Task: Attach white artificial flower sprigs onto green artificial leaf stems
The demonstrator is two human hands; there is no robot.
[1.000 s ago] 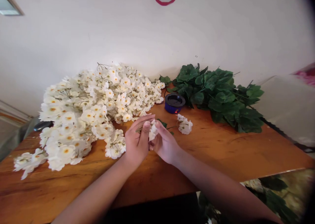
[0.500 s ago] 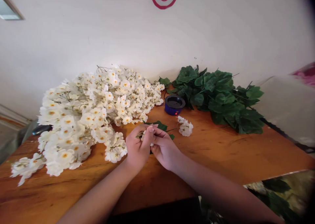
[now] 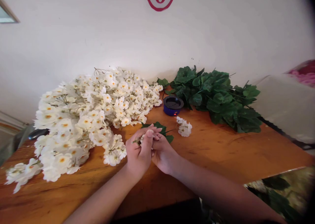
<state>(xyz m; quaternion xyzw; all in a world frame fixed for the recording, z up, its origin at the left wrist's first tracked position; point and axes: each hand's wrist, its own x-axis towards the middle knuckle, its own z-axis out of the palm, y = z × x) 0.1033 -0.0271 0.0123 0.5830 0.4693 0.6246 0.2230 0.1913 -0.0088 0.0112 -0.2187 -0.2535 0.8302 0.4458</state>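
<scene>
My left hand [image 3: 137, 154] is closed around a small white artificial flower cluster [image 3: 142, 139]; pale petals and a greenish stem show past the thumb. My right hand [image 3: 164, 153] presses against it from the other side, its fingers closed on the same cluster and partly hidden. Most of the cluster is covered by the fingers. Just behind the hands lies a green artificial leaf sprig [image 3: 169, 138] on the wooden table [image 3: 214, 161]. A loose white flower sprig [image 3: 184, 129] rests to its right.
A large heap of white artificial flowers [image 3: 73, 119] covers the table's left side. Green artificial leaves [image 3: 219, 99] are piled at the back right. Between them stands a small blue pot with a black top [image 3: 173, 106] and a lit red light. Behind is a white wall [image 3: 110, 37].
My hands have closed more tightly together around the white flower cluster, the left thumb now upright over it. The whole view has shifted slightly; the things on the table lie as before.
</scene>
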